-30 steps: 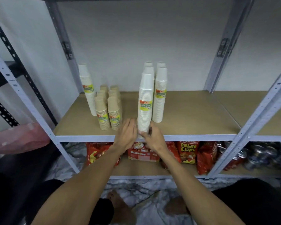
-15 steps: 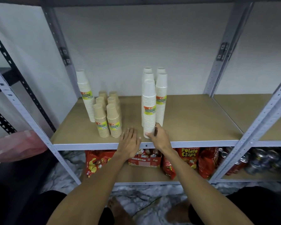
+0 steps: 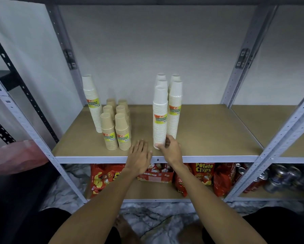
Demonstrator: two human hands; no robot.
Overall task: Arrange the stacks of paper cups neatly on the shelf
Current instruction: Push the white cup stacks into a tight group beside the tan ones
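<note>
A tall white cup stack [image 3: 159,117] with a yellow label stands upright near the shelf's [image 3: 209,131] front edge. My right hand [image 3: 170,149] grips its base, thumb and fingers around the bottom cups. Several more white stacks [image 3: 175,106] stand close behind and to its right. My left hand [image 3: 139,156] lies flat with fingers spread on the board, just left of that stack, holding nothing. Several short brown cup stacks [image 3: 117,127] stand in two rows to the left. One white stack [image 3: 93,103] leans beside them at the far left.
Grey metal uprights [image 3: 285,131] frame the bay on both sides. The lower shelf holds red chip bags [image 3: 203,173], a snack box [image 3: 154,175] and cans [image 3: 278,175]. A pink plastic item [image 3: 15,155] sticks out at the left. The floor below is marbled.
My left hand let go of the front white stack and settled flat on the board. The right hand stayed on the stack's base, and the stack slid a little deeper onto the shelf.
</note>
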